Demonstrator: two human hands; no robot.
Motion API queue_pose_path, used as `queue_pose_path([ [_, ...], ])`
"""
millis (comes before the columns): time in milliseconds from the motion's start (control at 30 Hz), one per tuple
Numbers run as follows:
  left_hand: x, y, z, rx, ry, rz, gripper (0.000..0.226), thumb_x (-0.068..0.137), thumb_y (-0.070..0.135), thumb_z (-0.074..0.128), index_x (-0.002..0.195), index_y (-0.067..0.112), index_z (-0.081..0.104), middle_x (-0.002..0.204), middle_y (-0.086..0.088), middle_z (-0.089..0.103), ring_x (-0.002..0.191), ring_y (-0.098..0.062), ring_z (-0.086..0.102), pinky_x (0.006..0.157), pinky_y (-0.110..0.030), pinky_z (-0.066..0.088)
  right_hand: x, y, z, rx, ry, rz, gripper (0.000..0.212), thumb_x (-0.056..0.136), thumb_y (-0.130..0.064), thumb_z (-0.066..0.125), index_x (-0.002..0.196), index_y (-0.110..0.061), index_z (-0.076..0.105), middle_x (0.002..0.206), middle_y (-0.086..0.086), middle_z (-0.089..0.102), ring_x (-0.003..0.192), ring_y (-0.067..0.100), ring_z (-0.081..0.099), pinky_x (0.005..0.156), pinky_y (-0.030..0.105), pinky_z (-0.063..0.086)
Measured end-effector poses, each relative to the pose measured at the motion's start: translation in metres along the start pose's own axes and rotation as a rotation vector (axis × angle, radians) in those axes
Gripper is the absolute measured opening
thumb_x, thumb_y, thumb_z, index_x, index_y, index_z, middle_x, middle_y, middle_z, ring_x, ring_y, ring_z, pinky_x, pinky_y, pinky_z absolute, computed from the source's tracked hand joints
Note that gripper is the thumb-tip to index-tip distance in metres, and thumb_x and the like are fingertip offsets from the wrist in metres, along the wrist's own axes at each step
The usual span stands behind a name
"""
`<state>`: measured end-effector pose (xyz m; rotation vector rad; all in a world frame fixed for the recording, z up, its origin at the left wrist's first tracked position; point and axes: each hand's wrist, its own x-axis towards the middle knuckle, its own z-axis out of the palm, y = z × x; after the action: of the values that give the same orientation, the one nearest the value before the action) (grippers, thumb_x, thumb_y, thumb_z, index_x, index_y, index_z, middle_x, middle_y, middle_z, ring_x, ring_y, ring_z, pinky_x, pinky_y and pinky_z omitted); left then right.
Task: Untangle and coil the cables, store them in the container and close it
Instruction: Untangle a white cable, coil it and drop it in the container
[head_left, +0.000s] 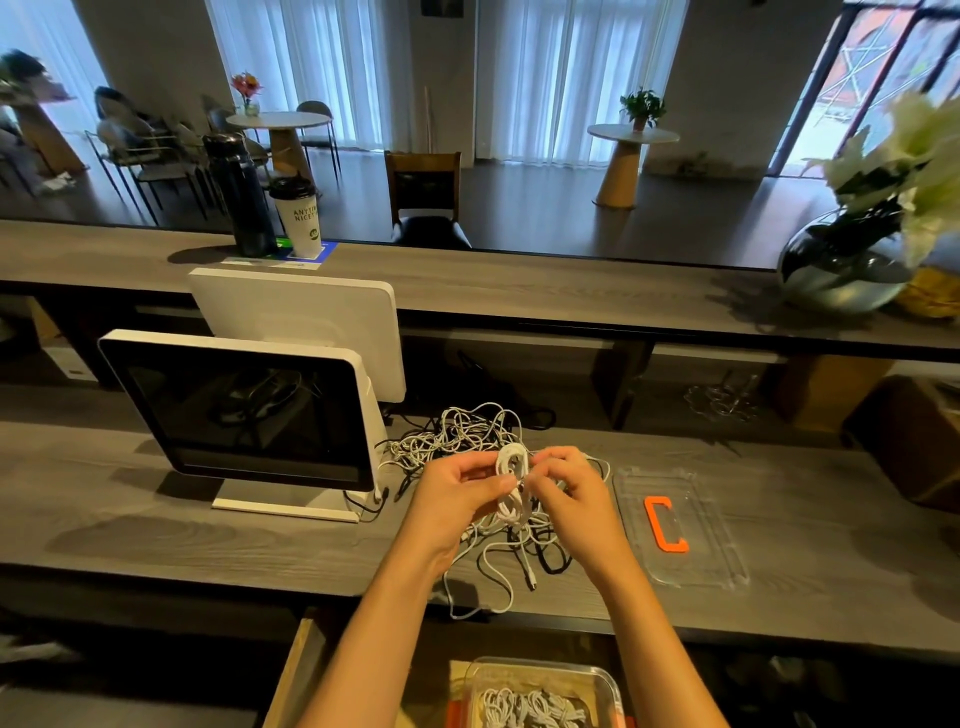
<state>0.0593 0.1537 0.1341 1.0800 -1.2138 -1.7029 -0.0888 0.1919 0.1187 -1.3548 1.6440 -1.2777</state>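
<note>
Nearest the camera: clear container at bottom edge, below the worktop, coiled white cables already inside. Grey wood-grain worktop runs left to right; raised counter ledge behind it, room with round tables and curtained windows beyond. POS monitor stands at left, screen dark. Glass vase with white flowers on ledge, right; dark bottle and paper cup on ledge, left. Clear lid with orange clip lies flat right of the hands. Tangled cable pile, white and black, mid-worktop. Left hand and right hand both pinch a small white cable coil, held above the pile, long axis roughly upright.
</note>
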Motion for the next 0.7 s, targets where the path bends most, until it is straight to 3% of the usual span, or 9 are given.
queue_pose_path([
  [100,-0.001,-0.001,0.000,0.066,-0.023,0.038,0.033,0.084,-0.005,0.071,0.101,0.023,0.075,0.092,-0.001,0.077,0.082,-0.014,0.072,0.074,-0.026,0.057,0.001,-0.003,-0.002,-0.029,-0.044,0.032,0.027,0.088,-0.004,0.061,0.064,-0.012,0.071,0.102,-0.004,0.061,0.095,-0.003,0.056,0.085,0.025,0.047],
  [200,0.001,-0.001,-0.001,0.124,-0.048,0.047,0.037,0.083,-0.005,0.072,0.101,0.027,0.076,0.091,-0.001,0.077,0.081,-0.017,0.071,0.079,-0.035,0.058,0.002,-0.002,-0.004,-0.049,-0.073,0.050,0.026,0.086,-0.006,0.063,0.062,-0.009,0.072,0.098,0.001,0.064,0.091,0.006,0.060,0.082,0.032,0.051],
  [300,0.002,-0.002,-0.002,0.125,-0.045,0.050,0.037,0.082,-0.007,0.071,0.099,0.026,0.075,0.091,-0.001,0.077,0.085,-0.018,0.074,0.080,-0.034,0.061,0.003,0.000,-0.004,0.000,-0.068,0.118,0.025,0.085,-0.004,0.062,0.060,-0.003,0.068,0.083,0.001,0.068,0.077,0.014,0.060,0.071,0.032,0.049],
  [400,0.004,-0.001,-0.004,0.142,-0.043,0.073,0.037,0.082,-0.007,0.072,0.099,0.026,0.074,0.094,-0.001,0.077,0.089,-0.020,0.074,0.079,-0.032,0.061,0.001,0.002,0.000,0.168,-0.009,0.220,0.023,0.085,0.001,0.060,0.065,-0.001,0.072,0.072,0.005,0.069,0.068,0.017,0.057,0.060,0.028,0.047],
  [533,0.004,-0.001,-0.004,0.179,-0.102,0.111,0.043,0.082,-0.007,0.072,0.111,0.024,0.072,0.097,0.003,0.077,0.086,-0.010,0.073,0.073,-0.024,0.057,0.000,0.001,0.004,0.354,0.084,0.251,0.018,0.086,-0.004,0.070,0.073,0.007,0.072,0.071,0.021,0.067,0.064,0.025,0.062,0.062,0.032,0.055],
  [700,0.009,-0.006,-0.004,0.109,-0.106,0.083,0.041,0.083,-0.006,0.071,0.115,0.021,0.071,0.104,-0.001,0.077,0.095,-0.020,0.074,0.078,-0.030,0.060,-0.005,0.002,0.009,0.425,0.228,0.221,0.014,0.083,-0.009,0.076,0.085,0.003,0.070,0.069,0.014,0.069,0.057,0.019,0.065,0.055,0.026,0.054],
])
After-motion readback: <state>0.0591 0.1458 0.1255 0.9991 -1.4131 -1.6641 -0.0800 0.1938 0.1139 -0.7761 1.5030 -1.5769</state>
